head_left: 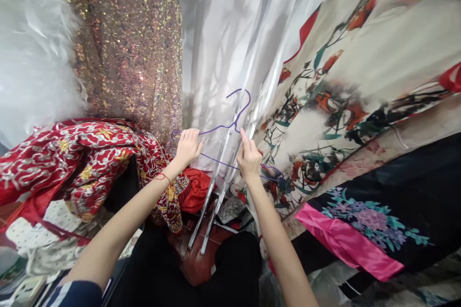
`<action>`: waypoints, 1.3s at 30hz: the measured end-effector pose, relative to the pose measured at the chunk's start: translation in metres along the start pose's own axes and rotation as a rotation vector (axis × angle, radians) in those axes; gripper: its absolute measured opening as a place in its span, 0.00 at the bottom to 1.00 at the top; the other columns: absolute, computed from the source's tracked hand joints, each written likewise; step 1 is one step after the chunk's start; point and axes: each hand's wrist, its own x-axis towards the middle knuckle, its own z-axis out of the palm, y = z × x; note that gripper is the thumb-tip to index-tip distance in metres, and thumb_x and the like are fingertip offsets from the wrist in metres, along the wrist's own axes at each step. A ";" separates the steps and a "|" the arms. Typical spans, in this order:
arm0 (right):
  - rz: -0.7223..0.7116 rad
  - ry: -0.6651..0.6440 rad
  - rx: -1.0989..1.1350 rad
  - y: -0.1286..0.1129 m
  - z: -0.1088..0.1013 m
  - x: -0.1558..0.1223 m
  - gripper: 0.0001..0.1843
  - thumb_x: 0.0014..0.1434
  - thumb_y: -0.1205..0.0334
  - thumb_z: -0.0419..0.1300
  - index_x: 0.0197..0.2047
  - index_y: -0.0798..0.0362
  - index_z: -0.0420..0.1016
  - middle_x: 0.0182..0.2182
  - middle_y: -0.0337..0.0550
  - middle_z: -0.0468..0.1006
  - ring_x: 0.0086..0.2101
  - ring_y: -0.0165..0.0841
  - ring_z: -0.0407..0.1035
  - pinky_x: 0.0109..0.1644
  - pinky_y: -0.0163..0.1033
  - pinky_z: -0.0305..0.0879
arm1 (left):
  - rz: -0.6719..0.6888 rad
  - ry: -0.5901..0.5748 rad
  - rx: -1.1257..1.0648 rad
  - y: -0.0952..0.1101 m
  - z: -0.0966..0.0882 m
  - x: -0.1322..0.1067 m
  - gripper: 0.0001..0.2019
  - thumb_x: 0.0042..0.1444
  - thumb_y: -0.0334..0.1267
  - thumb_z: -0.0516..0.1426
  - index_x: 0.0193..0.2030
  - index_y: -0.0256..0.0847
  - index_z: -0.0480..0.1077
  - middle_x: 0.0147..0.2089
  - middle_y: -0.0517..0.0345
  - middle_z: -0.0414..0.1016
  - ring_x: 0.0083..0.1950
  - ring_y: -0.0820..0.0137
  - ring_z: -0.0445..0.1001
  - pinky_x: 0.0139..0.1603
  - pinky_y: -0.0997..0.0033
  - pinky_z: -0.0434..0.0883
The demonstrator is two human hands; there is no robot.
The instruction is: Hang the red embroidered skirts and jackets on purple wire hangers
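A purple wire clothes hanger [217, 128] is held up in front of me, hook at the top. My left hand [188, 147] is closed round its left side, with the looped end sticking out beyond the fingers. On the right side, my right hand [248, 154] grips the hanger, its index finger pointing up along the wire near the neck. Two shiny pale ribbons [220, 160] hang down past the hanger to the floor; whether they touch it I cannot tell. No garment is seen on the hanger.
A red and silver embroidered garment [104, 146] lies at the left, below a sequined cloth [126, 33] and white feathery material [32, 48]. White sheer fabric [216, 33] hangs behind. At the right hang a floral garment [306, 139] and a black embroidered one with a pink band [345, 242].
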 end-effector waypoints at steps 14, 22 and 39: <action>0.036 0.495 0.054 -0.032 -0.010 -0.037 0.26 0.60 0.64 0.56 0.62 0.57 0.67 0.59 0.64 0.61 0.61 0.55 0.57 0.61 0.67 0.56 | -0.365 0.104 -0.575 -0.004 -0.104 -0.118 0.17 0.66 0.45 0.51 0.53 0.38 0.73 0.59 0.44 0.76 0.64 0.60 0.73 0.70 0.55 0.66; -0.442 0.275 0.466 -0.194 0.006 -0.020 0.11 0.64 0.65 0.53 0.48 0.53 0.73 0.49 0.54 0.72 0.52 0.42 0.66 0.57 0.49 0.66 | -1.331 0.417 -0.922 -0.004 -0.084 -0.308 0.26 0.46 0.62 0.61 0.34 0.37 0.72 0.30 0.52 0.78 0.33 0.64 0.80 0.32 0.70 0.74; -0.709 -0.417 0.309 -0.409 0.084 0.010 0.16 0.71 0.60 0.52 0.54 0.57 0.75 0.48 0.59 0.77 0.50 0.46 0.68 0.58 0.52 0.61 | -1.260 0.454 -1.035 -0.005 -0.124 -0.330 0.17 0.55 0.51 0.61 0.33 0.37 0.72 0.28 0.55 0.77 0.29 0.71 0.76 0.33 0.74 0.69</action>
